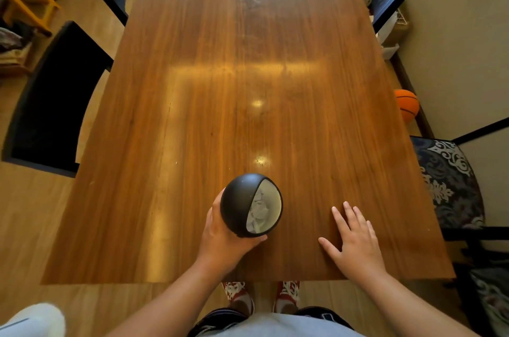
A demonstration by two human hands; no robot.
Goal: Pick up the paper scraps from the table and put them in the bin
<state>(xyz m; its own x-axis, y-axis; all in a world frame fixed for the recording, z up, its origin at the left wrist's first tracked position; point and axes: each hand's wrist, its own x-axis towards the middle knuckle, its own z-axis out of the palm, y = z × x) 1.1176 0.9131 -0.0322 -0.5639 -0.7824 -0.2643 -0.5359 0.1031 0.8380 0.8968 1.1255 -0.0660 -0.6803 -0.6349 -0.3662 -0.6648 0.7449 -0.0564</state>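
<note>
A small round black bin (240,203) with a half-open domed lid stands near the front edge of the wooden table (220,89). White crumpled paper scraps (260,214) lie inside its opening. My left hand (220,240) wraps around the bin's near side. To the right of the bin, my right hand (355,237) lies flat on the wood with fingers spread and nothing in it. No loose scraps show on the tabletop.
Dark chairs (49,105) stand along the left side and at the far corners; a patterned cushioned chair (451,182) is at the right. An orange basketball (407,108) lies on the floor by the right wall. My red-and-white shoes (237,292) show under the table's front edge.
</note>
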